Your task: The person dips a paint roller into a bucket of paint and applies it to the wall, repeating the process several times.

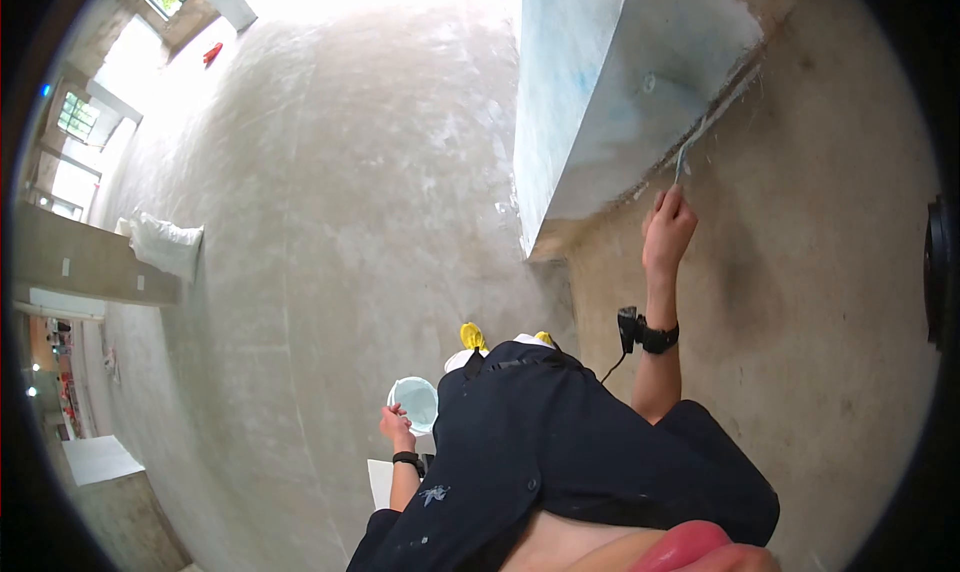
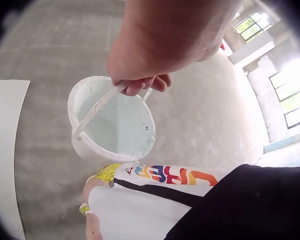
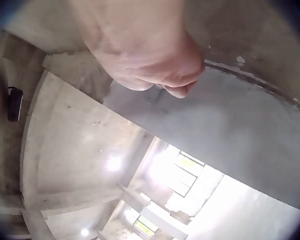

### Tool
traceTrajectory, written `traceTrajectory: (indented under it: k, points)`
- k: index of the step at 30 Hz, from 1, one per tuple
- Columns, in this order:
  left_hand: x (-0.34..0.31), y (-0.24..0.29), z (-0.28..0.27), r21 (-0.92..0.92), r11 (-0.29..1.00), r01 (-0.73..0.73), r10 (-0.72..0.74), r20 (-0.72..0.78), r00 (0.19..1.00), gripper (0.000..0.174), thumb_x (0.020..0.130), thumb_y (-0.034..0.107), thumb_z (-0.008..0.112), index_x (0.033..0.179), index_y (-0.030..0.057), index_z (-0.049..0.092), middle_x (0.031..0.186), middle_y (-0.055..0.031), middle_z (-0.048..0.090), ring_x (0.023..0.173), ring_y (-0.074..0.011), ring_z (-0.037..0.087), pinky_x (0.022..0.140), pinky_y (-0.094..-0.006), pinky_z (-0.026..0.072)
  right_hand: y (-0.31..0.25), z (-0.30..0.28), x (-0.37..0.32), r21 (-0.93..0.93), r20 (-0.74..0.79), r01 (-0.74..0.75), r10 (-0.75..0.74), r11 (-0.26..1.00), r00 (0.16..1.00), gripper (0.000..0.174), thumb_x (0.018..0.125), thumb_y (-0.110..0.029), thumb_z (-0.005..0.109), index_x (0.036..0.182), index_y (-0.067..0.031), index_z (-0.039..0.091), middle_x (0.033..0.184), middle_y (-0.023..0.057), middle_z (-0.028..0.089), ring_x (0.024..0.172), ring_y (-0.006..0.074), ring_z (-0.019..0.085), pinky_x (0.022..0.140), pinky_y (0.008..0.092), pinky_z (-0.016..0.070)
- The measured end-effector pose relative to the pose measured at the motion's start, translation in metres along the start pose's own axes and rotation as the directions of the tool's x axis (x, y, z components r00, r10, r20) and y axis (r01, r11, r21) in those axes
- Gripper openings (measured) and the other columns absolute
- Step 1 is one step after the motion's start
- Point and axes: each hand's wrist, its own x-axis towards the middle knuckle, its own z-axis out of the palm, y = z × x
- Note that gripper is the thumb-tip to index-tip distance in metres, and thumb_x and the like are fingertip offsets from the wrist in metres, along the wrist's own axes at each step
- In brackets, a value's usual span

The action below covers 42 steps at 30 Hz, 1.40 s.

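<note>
My left hand (image 2: 145, 85) has its fingers curled round the thin handle of a white bucket (image 2: 77, 150). The bucket hangs beside my leg, its inside coated pale and its rim spattered. In the head view the left hand (image 1: 397, 425) is at the bucket's edge. My right hand (image 1: 670, 232), arm stretched forward, grips a slim paintbrush (image 1: 681, 160). The brush's pale tip reaches the seam where the light-blue painted pillar (image 1: 640, 102) meets the bare wall (image 1: 800, 222). From the right wrist view, the right hand (image 3: 155, 65) shows curled against the painted face, the brush hidden behind it.
Bare concrete floor (image 1: 370, 222) spreads to the left. A white sack (image 1: 165, 247) leans by a low wall. A white board (image 2: 5, 150) lies near the bucket. The pillar's sharp corner stands ahead, and a dark round object (image 1: 936, 272) is at far right.
</note>
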Motion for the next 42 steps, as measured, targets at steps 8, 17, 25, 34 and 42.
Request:
traceTrajectory:
  k: [8,17,25,34,42]
  points:
    - [-0.002,-0.003,-0.001,-0.012,1.0,0.025,-0.025,-0.02,0.999,0.032,0.088,0.029,0.044,0.081,0.0019,0.061,0.061,-0.0048,0.053,0.041,-0.0105,0.04,0.037,-0.0237,0.0306,0.021,-0.006,0.001,-0.29,-0.043,0.162,-0.182,0.943,0.982,0.042,0.099,-0.027,0.041,0.062,-0.0067,0.038,0.051,-0.005,0.031,0.039,0.0039,0.028,0.037,0.0229,0.0188]
    - [0.006,-0.004,0.0,0.01,1.0,0.006,-0.006,-0.019,1.0,0.034,0.086,0.031,0.045,0.083,0.0017,0.062,0.062,-0.0051,0.053,0.039,-0.0102,0.037,0.037,-0.0244,0.0291,0.047,-0.011,0.014,-0.259,-0.022,0.2,-0.213,0.945,0.977,0.043,0.099,-0.027,0.041,0.062,-0.0058,0.04,0.052,-0.0043,0.035,0.04,0.0038,0.029,0.037,0.0226,0.0206]
    - [0.0,0.001,0.002,0.022,1.0,-0.014,0.014,-0.002,1.0,0.034,0.088,0.029,0.044,0.083,0.0001,0.061,0.062,-0.0056,0.053,0.041,-0.0112,0.04,0.037,-0.0241,0.0304,0.031,-0.018,-0.022,0.159,0.18,-0.267,0.238,0.951,0.955,0.039,0.1,-0.03,0.04,0.067,-0.0089,0.04,0.051,-0.0062,0.025,0.038,0.0031,0.021,0.036,0.0236,0.015]
    - [-0.008,0.006,0.001,0.045,0.999,-0.017,0.016,0.019,1.0,0.034,0.088,0.029,0.044,0.083,-0.0001,0.061,0.063,-0.0059,0.054,0.042,-0.0116,0.041,0.038,-0.0241,0.0312,0.01,0.012,-0.033,0.308,0.35,-0.459,0.35,0.833,0.869,0.036,0.1,-0.029,0.039,0.072,-0.0079,0.043,0.052,-0.0063,0.027,0.037,0.0037,0.022,0.035,0.0238,0.0142]
    - [0.003,0.004,-0.001,0.108,0.994,-0.031,0.026,0.052,0.998,0.037,0.088,0.032,0.042,0.086,-0.0001,0.062,0.063,-0.0058,0.053,0.04,-0.0112,0.039,0.037,-0.0244,0.0307,-0.024,0.001,-0.001,0.454,0.313,-0.437,0.32,0.777,0.894,0.035,0.1,-0.029,0.037,0.072,-0.0087,0.043,0.053,-0.0056,0.026,0.039,0.0053,0.018,0.037,0.0246,0.0137]
